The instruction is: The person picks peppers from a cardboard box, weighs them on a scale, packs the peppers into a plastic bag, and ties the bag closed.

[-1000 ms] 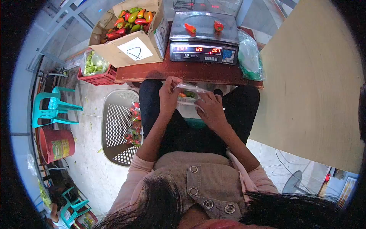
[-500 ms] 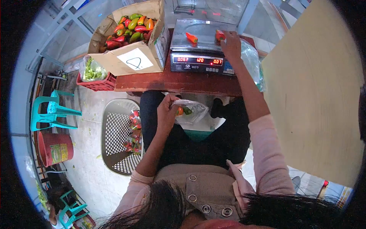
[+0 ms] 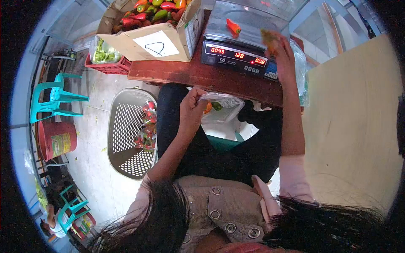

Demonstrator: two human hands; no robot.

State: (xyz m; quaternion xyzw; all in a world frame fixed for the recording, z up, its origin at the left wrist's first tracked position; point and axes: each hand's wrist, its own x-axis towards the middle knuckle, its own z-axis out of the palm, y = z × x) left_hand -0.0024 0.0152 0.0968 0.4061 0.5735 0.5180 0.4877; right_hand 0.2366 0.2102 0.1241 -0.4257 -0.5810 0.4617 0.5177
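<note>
My left hand [image 3: 193,109] is closed on the gathered edge of a clear plastic bag [image 3: 230,113], held above my lap. Inside the bag show an orange pepper [image 3: 208,107] and a green one [image 3: 217,106]. My right hand [image 3: 283,57] grips a pepper [image 3: 268,41], smeared by motion, over the right side of the digital scale [image 3: 253,33]. A single red pepper [image 3: 233,27] lies on the scale's metal plate. Red digits glow on the scale's display [image 3: 238,55].
A cardboard box [image 3: 126,48] of mixed peppers stands left of the scale on a red-brown table [image 3: 177,80]. On the floor sits a grey basket [image 3: 126,130] holding bagged red peppers [image 3: 148,122]. Teal chairs [image 3: 59,99] stand at left; a pale board [image 3: 354,118] rises at right.
My right hand has lifted a pepper off the scale's plate and drawn it back toward me. The display's left figure has dropped. My left hand still holds the bag; the view has shifted.
</note>
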